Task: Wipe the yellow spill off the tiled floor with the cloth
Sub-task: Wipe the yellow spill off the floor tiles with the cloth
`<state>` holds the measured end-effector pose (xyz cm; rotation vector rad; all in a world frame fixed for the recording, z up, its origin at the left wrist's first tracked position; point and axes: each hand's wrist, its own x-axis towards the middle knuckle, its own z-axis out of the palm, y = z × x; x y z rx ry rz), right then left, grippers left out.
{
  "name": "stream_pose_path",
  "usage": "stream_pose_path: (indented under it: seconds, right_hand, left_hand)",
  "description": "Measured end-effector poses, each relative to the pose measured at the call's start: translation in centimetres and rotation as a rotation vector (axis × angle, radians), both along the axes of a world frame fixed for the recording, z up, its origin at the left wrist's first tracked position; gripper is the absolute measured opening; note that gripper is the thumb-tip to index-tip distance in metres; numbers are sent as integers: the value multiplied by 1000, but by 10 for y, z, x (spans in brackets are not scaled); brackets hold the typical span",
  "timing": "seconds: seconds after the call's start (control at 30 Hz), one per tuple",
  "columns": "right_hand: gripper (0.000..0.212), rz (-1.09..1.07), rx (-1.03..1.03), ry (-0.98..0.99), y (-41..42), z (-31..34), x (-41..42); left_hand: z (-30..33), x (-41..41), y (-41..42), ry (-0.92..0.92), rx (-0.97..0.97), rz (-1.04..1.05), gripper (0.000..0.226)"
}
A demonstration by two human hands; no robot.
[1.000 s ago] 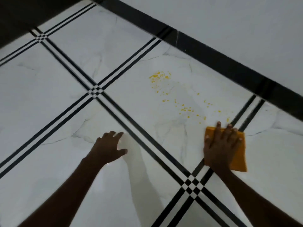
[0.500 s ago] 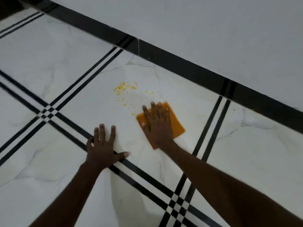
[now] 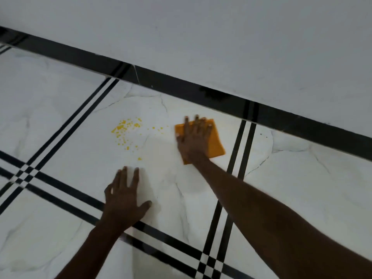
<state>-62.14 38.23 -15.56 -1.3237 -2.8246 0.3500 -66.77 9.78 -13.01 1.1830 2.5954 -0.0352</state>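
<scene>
The head camera is looking down at a white marble-look tiled floor [image 3: 60,109] crossed by paired black stripes, with a black skirting strip [image 3: 161,81] running along the foot of a pale wall [image 3: 221,37] at the top.

Taking the yellow spill [image 3: 125,130] as the landmark: it is lying as a scatter of small yellow specks, thickest at its upper left and thinning into stray dots toward the right and toward the viewer. Its specks look loose and dry, though the picture cannot settle whether they are crumbs or drops.

The orange cloth [image 3: 216,144] is lying flat on the floor just to the right of the spill, close to its last stray dots but not covering the main cluster. The right hand [image 3: 194,140] is pressing down on the cloth with fingers straight and spread, palm flat, gripping nothing. The left hand [image 3: 124,200] is resting on bare floor nearer the viewer than the spill, fingers splayed wide, thumb out, bracing the person's weight.

The cloth looks thin, soft and light, so it is likely to bunch or skid on the glossy tile unless a flat palm is bearing on its middle, as the right hand is doing. Most of the spill appears to be waiting to be wiped; sweeping leftward through the cluster seems the sensible stroke, with a risk of smearing or scattering specks.
</scene>
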Motion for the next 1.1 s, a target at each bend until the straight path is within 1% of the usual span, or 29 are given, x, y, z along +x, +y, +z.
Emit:
stream_pose_path:
  seconds: [0.07, 0.13, 0.2, 0.27, 0.3, 0.37, 0.43, 0.5, 0.57, 0.6, 0.63, 0.7, 0.77, 0.83, 0.87, 0.9, 0.93, 0.97, 1.0, 1.03, 1.1]
  right_hand:
    - [73, 114, -15, 69, -13, 5, 7]
    - [70, 209, 28, 119, -11, 1, 46]
    - [67, 322, 63, 95, -7, -7, 83]
    - [66, 344, 65, 88, 3, -14, 102]
    - [66, 291, 76, 93, 10, -13, 113]
    - [66, 77, 121, 92, 34, -21, 161]
    - [68, -215, 157, 66, 56, -21, 235]
    - [73, -487, 100, 34, 65, -13, 278]
    - [74, -729, 60, 50, 69, -10, 254]
    - [73, -754, 71, 76, 68, -12, 226]
    - [71, -690, 99, 116, 64, -14, 190]
    - [69, -381, 139, 181, 49, -20, 113]
    - [72, -154, 52, 142, 29, -16, 54]
    - [74, 21, -4, 68, 27, -3, 45]
    - [73, 74, 3, 31, 33, -7, 65]
    - [72, 72, 36, 27, 39, -11, 96]
    - [71, 7, 87, 60, 46, -15, 139]
    - [71, -104, 136, 92, 51, -18, 184]
    - [72, -232, 102, 99, 49, -16, 224]
    - [74, -354, 73, 81, 43, -14, 246]
    - [78, -542, 24, 63, 33, -11, 241]
  left_hand:
    - [3, 16, 28, -13, 39, -125, 105]
    - [-4, 39, 52, -19, 31, -235, 109]
    - [-13, 50, 53, -22, 28, -240, 117]
    - [-19, 49, 46, -9, 57, -234, 117]
    - [-18, 45, 45, -2, 69, -246, 117]
    - [-13, 40, 44, 8, 62, -245, 116]
    - [-7, 41, 50, -17, 32, -234, 117]
    - [-7, 46, 53, -19, 18, -225, 117]
    - [-10, 49, 54, -13, 14, -223, 117]
    - [-11, 49, 55, -13, 10, -227, 117]
    - [-13, 51, 56, -3, 7, -231, 117]
    - [-16, 50, 57, 32, 5, -239, 117]
    - [-18, 46, 57, 57, 28, -269, 117]
    - [-19, 38, 51, 48, 38, -283, 116]
    - [-15, 36, 49, 35, 37, -279, 116]
    - [-12, 33, 48, 15, 40, -270, 116]
    - [-11, 35, 49, -17, 35, -257, 118]
    - [-10, 38, 51, -44, 18, -236, 120]
    - [-9, 43, 54, -60, 8, -213, 122]
    - [-7, 46, 55, -65, 9, -191, 124]
    - [-9, 53, 57, -72, 15, -174, 126]
